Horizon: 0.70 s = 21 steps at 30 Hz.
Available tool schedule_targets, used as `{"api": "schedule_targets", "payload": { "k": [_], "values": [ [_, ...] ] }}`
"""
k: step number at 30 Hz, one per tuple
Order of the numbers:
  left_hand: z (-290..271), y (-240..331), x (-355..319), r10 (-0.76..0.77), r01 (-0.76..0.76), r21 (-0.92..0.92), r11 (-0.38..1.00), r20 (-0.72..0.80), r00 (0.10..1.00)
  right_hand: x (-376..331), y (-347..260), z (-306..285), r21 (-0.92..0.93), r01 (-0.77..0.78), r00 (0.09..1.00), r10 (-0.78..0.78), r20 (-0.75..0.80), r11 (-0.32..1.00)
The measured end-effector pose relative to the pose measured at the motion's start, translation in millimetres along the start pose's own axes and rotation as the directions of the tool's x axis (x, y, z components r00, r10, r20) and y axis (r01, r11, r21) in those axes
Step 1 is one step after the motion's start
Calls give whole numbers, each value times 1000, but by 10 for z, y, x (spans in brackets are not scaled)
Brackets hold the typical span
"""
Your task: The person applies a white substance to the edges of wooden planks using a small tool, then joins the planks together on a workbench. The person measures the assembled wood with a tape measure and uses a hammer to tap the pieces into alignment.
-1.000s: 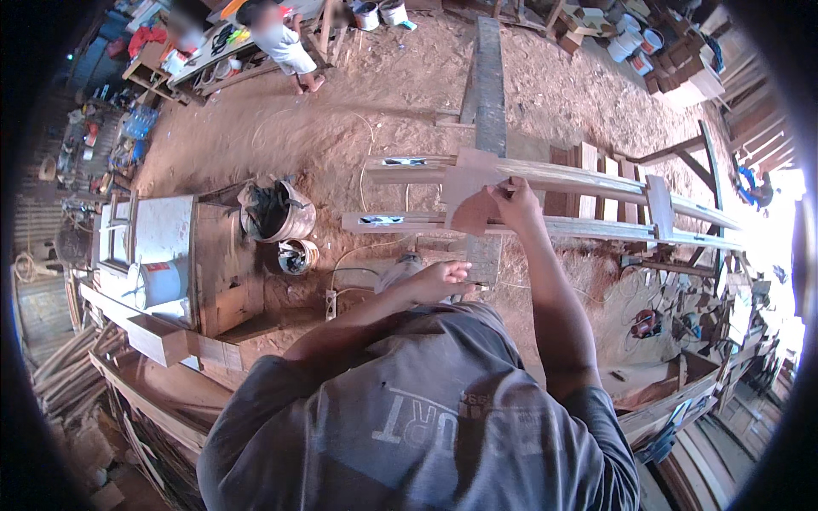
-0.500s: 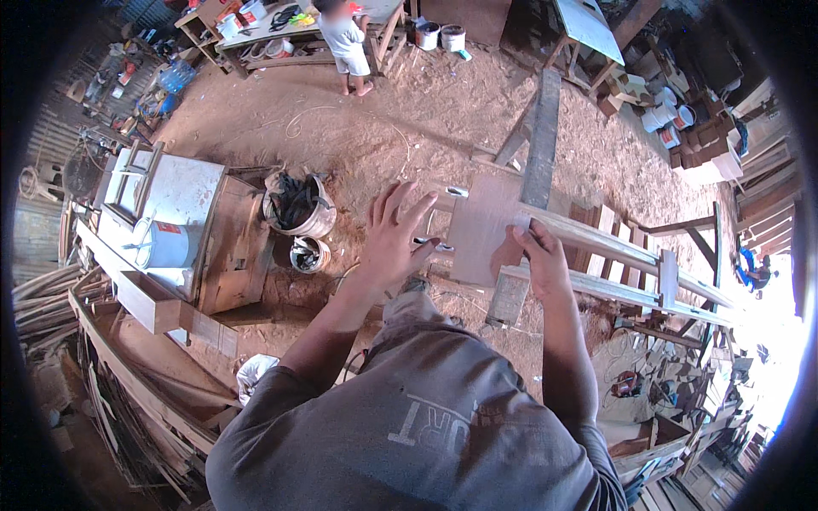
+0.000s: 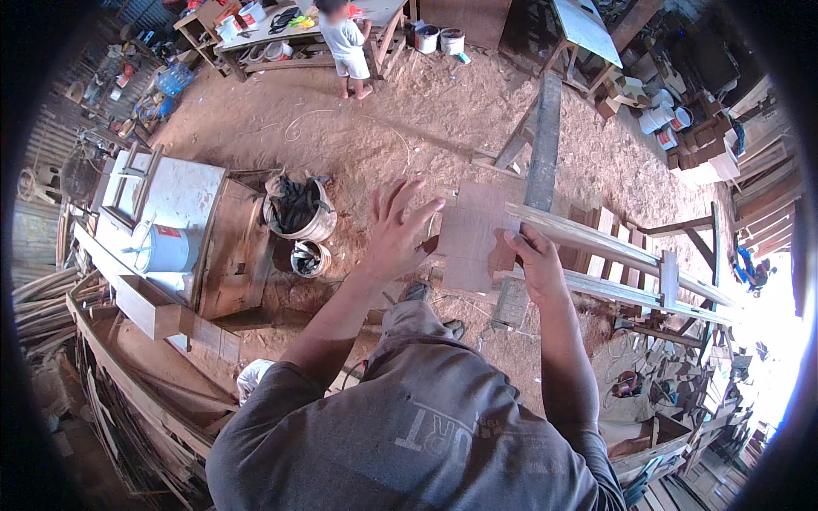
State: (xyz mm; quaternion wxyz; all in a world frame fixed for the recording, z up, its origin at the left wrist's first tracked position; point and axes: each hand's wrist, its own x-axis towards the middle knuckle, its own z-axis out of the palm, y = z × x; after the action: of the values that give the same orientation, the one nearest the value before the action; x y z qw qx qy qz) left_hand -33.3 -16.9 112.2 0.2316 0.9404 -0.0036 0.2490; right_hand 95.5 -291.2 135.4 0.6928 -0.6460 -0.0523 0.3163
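A flat, reddish-brown wooden panel (image 3: 477, 230) lies in front of me over the near ends of two long wooden rails (image 3: 588, 234). My right hand (image 3: 541, 260) pinches its right edge, thumb on top, the other fingers partly hidden. A darker, irregular patch or shadow shows on the wood beside that thumb. At the panel's left edge my left hand (image 3: 396, 234) is open, fingers spread. Whether its thumb touches the edge, I cannot tell. The rails run off to the right and pass through a short upright crosspiece (image 3: 668, 278).
A dark plank (image 3: 544, 140) stretches away beyond the rails. To the left stand a bucket stuffed with dark material (image 3: 319, 221), a smaller bucket (image 3: 322, 261) and a white-topped bench (image 3: 192, 192). At the far workbench (image 3: 298, 30) stands another person (image 3: 345, 47).
The panel has shifted slightly left and toward me, and now covers the slotted rail ends that showed before. My right hand has moved a little left with it; my left fingers remain spread.
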Motion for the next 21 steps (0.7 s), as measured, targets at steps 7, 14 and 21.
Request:
{"api": "schedule_targets", "payload": {
  "k": [7,14,21],
  "values": [
    [-124,94,98,228,-228,-151,962,-19,974,2,53,25,109,-226,970,234,-66,968],
    [42,-23,376,318,-307,-198,931,27,948,2,327,-151,273,-280,934,326,-142,920],
    [190,-198,710,223,-204,-244,948,51,973,-219,542,-434,-439,-71,909,-123,-397,896]
  ]
}}
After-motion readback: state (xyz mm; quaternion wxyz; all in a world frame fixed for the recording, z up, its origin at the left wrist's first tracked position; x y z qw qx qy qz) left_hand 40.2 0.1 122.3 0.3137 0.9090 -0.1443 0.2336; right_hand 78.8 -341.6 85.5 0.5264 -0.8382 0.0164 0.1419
